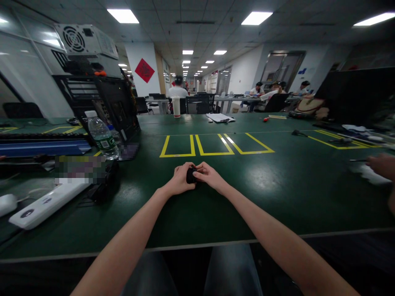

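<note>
Both my hands meet over the green table [173, 218], straight in front of me. Between them is a small black rounded object [191, 175], mostly covered by fingers, so its exact kind does not show. My left hand [180, 179] curls around its left side with the thumb below. From the right, my right hand [209, 176] grips it with thumb and fingertips. Just beyond my hands, yellow tape outlines [215, 153] mark the tabletop.
At left stand a water bottle [103, 137], an open black computer case [114, 102] and a white power strip [52, 203]. Farther back are a white cup [176, 107] and a clipboard [220, 118]. Another person's hand [382, 165] reaches in at the right edge.
</note>
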`<act>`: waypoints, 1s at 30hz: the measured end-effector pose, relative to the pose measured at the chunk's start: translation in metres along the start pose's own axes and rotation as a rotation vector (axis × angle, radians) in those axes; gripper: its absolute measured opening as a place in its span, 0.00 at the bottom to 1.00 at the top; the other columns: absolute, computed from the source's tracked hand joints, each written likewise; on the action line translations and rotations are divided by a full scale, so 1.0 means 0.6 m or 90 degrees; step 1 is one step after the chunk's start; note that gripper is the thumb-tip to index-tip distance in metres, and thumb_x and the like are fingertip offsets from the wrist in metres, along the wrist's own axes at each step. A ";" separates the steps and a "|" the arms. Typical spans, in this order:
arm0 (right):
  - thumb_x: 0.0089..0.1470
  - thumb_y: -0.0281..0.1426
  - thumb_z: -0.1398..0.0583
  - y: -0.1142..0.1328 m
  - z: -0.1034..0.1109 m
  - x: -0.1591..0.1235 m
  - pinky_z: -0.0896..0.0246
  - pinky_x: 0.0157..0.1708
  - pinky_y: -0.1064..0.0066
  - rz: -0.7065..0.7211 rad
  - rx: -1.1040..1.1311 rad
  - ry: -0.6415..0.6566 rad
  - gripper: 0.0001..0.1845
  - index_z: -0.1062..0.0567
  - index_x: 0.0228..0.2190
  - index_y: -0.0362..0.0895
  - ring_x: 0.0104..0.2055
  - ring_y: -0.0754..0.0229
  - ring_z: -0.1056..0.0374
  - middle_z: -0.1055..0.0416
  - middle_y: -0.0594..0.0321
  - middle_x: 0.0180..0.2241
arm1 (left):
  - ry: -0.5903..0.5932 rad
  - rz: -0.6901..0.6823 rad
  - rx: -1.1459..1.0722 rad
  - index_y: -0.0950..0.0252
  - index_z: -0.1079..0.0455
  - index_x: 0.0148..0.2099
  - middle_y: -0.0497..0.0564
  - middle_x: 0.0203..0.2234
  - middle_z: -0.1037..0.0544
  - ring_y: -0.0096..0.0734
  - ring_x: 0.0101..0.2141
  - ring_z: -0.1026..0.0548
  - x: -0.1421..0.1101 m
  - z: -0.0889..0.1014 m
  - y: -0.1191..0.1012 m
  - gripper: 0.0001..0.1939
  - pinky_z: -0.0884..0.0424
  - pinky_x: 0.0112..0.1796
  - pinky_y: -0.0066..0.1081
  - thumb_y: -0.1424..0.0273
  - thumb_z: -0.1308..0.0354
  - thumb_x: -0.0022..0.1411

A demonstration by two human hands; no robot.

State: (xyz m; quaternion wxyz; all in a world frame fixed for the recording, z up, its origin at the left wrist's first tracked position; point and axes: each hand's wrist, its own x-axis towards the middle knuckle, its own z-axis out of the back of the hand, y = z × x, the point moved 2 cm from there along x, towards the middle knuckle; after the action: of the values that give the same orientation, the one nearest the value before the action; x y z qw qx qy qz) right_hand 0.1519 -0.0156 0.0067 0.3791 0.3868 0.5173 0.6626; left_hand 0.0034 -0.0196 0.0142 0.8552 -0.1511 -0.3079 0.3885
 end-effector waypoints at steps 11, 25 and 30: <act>0.42 0.35 0.40 0.008 0.003 -0.006 0.41 0.43 0.60 0.011 -0.016 0.022 0.16 0.36 0.36 0.45 0.42 0.58 0.38 0.36 0.63 0.39 | 0.015 0.033 -0.009 0.60 0.47 0.48 0.50 0.41 0.37 0.41 0.46 0.38 0.000 0.007 -0.012 0.28 0.46 0.48 0.42 0.73 0.44 0.43; 0.44 0.37 0.42 0.001 0.004 -0.003 0.42 0.44 0.61 -0.009 -0.022 -0.013 0.16 0.34 0.35 0.43 0.42 0.59 0.38 0.35 0.60 0.38 | -0.002 0.019 0.011 0.60 0.48 0.48 0.50 0.41 0.37 0.40 0.45 0.38 -0.001 0.001 -0.004 0.28 0.48 0.48 0.42 0.72 0.43 0.43; 0.42 0.36 0.40 0.008 0.006 -0.008 0.42 0.43 0.61 0.049 -0.016 0.016 0.17 0.35 0.35 0.45 0.43 0.59 0.38 0.36 0.62 0.38 | 0.004 0.029 0.005 0.60 0.48 0.48 0.50 0.42 0.37 0.41 0.45 0.38 -0.002 0.006 -0.014 0.28 0.47 0.47 0.42 0.73 0.44 0.44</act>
State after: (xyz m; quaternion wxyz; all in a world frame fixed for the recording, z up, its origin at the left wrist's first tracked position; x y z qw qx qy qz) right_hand 0.1566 -0.0196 0.0116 0.3516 0.3932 0.4986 0.6879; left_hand 0.0052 -0.0260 0.0210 0.8478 -0.1558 -0.3001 0.4084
